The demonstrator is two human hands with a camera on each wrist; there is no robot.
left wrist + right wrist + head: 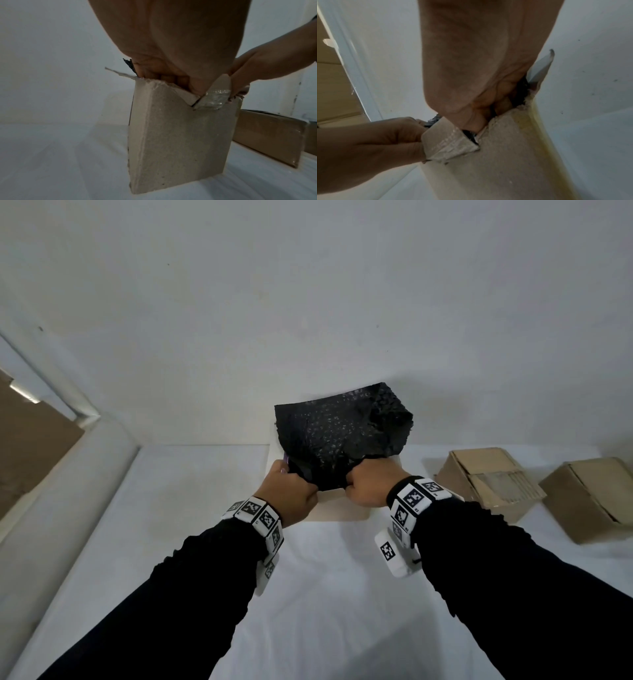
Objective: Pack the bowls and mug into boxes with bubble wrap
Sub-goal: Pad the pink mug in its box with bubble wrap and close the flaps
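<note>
While both my left hand (287,494) and right hand (368,486) grip black bubble wrap (342,433) in the open grey cardboard box (180,135), two brown cardboard boxes (489,484) sit on the white tabletop (325,594) by a white wall (308,302).

black bubble wrap (342,436) bunched, sticking up from open box (180,142).

Both hands grip a black bubble-wrap bundle over a pale box

The left hand (289,494) and right hand (368,484) clutch the lower edge of the black bubble-wrap sheet (342,436) above a pale cardboard box (337,508) on the white table (325,594); two brown cardboard boxes (489,484) sit right.
</note>
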